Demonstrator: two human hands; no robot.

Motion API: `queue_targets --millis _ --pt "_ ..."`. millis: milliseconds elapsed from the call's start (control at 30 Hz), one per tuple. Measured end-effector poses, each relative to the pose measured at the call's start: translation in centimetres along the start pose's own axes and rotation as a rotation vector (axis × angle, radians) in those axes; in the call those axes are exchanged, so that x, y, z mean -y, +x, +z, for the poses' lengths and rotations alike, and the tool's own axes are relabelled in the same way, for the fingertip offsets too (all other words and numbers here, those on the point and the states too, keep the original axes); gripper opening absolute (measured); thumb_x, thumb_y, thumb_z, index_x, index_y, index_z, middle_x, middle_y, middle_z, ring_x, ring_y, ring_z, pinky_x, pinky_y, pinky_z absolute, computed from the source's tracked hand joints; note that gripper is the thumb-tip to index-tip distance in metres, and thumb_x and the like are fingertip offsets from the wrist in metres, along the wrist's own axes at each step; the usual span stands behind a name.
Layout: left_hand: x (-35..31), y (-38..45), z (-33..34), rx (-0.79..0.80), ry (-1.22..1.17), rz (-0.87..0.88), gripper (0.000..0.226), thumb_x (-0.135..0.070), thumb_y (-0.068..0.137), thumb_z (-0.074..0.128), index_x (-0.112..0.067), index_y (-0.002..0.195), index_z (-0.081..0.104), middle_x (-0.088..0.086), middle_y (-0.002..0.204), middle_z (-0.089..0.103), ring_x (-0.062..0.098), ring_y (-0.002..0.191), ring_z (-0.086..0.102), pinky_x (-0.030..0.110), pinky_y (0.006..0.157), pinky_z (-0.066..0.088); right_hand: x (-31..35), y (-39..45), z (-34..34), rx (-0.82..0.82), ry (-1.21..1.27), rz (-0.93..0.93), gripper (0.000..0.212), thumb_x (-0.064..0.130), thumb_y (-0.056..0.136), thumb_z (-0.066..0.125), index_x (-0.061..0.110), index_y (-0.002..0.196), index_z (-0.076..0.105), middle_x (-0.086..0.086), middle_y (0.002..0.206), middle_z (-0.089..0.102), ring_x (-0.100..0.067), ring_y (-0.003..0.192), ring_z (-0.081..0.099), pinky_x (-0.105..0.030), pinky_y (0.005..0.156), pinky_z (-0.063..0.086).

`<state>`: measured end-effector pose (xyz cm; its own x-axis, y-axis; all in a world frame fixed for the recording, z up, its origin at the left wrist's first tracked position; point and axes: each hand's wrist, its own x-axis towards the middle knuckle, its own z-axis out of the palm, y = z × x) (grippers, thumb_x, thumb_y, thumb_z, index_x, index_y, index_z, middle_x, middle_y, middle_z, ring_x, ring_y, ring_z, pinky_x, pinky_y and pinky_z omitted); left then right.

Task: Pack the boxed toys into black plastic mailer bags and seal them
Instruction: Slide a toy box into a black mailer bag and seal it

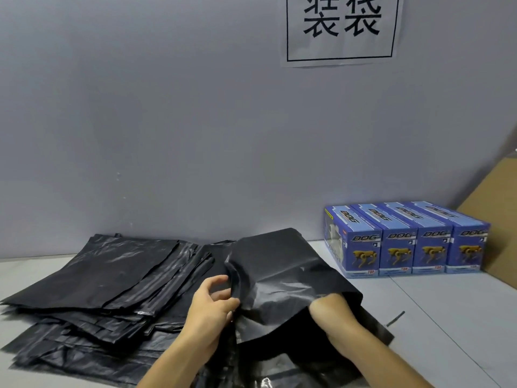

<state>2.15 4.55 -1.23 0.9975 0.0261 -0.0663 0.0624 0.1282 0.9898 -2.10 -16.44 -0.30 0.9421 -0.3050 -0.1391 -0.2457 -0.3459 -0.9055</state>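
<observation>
While four boxed toys (407, 240) waited unpacked in a row at the bench's (453, 317) far right edge, the left hand (209, 306) pinched one mailer bag's (282, 281) mouth and the right hand's (333, 312) grip reached inside, fingers hidden, beside the spare-bag pile (98, 281); nothing looked sealed.

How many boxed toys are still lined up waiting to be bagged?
4. The blue toy boxes stand side by side against the wall at the table's right: first, second, third, fourth. Any behind them would be hidden.
</observation>
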Motion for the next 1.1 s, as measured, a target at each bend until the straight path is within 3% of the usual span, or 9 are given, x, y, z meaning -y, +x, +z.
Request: queue_targets --millis 100,400,533,667,733,833,900,1000,1100 --pt "-0.2 0.2 -0.4 -0.056 0.035 0.036 0.041 0.019 0.085 0.061 -0.016 0.107 0.063 0.015 0.096 0.072 0.022 0.075 0.072 0.029 0.063 0.054 1.8 -0.7 -2.3 0.143 -0.218 -0.046 0.017 0.009 0.095 0.047 0.008 0.078 0.046 -0.006 0.079 0.046 -0.022 0.073 0.050 -0.027 0.065 0.034" --pt "-1.0 0.2 -1.3 -0.102 0.239 0.113 0.027 0.017 0.081 0.065 -0.009 0.085 0.071 0.013 0.094 0.072 0.022 0.084 0.067 0.026 0.068 0.048 3.7 -2.5 -8.7 0.726 -0.104 -0.107 0.015 0.023 0.100 0.057 0.019 0.114 0.062 0.010 0.109 0.075 -0.004 0.105 0.069 -0.018 0.089 0.054" --pt "-1.2 0.1 -1.6 -0.091 0.320 0.115 0.027 0.014 0.081 0.063 -0.012 0.082 0.071 0.010 0.090 0.073 0.020 0.078 0.065 0.026 0.064 0.047 3.6 -2.2 -11.9 0.743 -0.055 -0.171 0.035 0.029 0.093 0.065 0.012 0.123 0.065 -0.008 0.119 0.071 -0.021 0.112 0.069 -0.030 0.096 0.055" --pt "-2.3 -0.2 -1.9 -0.086 0.382 0.221 0.024 0.004 0.086 0.058 -0.016 0.081 0.069 -0.003 0.071 0.067 0.014 0.067 0.057 0.022 0.051 0.045 3.3 -1.8 -13.1 0.488 -0.081 -0.357 0.013 0.030 0.095 0.065 0.037 0.103 0.072 -0.006 0.104 0.071 -0.016 0.094 0.071 -0.027 0.077 0.057" --pt "-2.9 -0.8 -1.8 -0.052 0.400 0.345 0.025 0.005 0.086 0.058 -0.017 0.085 0.067 -0.007 0.073 0.064 0.015 0.072 0.056 0.023 0.058 0.046 3.0 -1.6 -12.6 0.408 -0.160 -0.377 0.029 0.045 0.081 0.078 0.053 0.105 0.062 0.004 0.111 0.065 -0.006 0.094 0.069 -0.024 0.075 0.057" --pt "-3.8 -2.7 -1.0 0.049 0.566 0.684 0.017 -0.018 0.080 0.068 -0.026 0.095 0.066 -0.011 0.099 0.063 0.011 0.099 0.058 0.019 0.085 0.045 2.6 -1.4 -10.9 0.467 -0.367 -0.346 0.079 0.058 0.060 0.085 0.069 0.120 0.035 0.017 0.125 0.050 0.000 0.106 0.062 -0.017 0.072 0.053" --pt "-3.7 -3.9 -0.1 0.241 0.799 0.830 0.040 -0.045 0.074 0.071 -0.034 0.111 0.061 -0.019 0.124 0.052 0.010 0.125 0.046 0.017 0.102 0.034 2.3 -1.2 -9.5 0.485 -0.504 -0.390 0.091 0.058 0.060 0.085 0.069 0.126 0.023 0.019 0.126 0.044 0.002 0.105 0.056 -0.011 0.073 0.048" --pt "-1.9 -4.0 2.1 0.364 1.282 0.934 0.087 -0.069 0.073 0.062 -0.047 0.148 0.024 -0.026 0.156 0.017 0.006 0.150 0.004 0.021 0.117 0.005 1.8 -0.7 -7.7 0.426 -0.543 -0.502 0.080 0.045 0.070 0.083 0.061 0.125 0.027 0.027 0.116 0.047 0.006 0.096 0.057 -0.008 0.073 0.046" --pt "-0.3 -3.0 4.2 0.248 1.518 0.967 0.092 -0.054 0.085 0.054 -0.037 0.155 -0.002 -0.014 0.163 0.003 0.013 0.152 -0.004 0.027 0.118 -0.003 1.3 -0.2 -6.9 0.307 -0.545 -0.588 0.057 0.031 0.083 0.075 0.053 0.119 0.036 0.025 0.106 0.051 0.006 0.086 0.057 -0.010 0.068 0.046"
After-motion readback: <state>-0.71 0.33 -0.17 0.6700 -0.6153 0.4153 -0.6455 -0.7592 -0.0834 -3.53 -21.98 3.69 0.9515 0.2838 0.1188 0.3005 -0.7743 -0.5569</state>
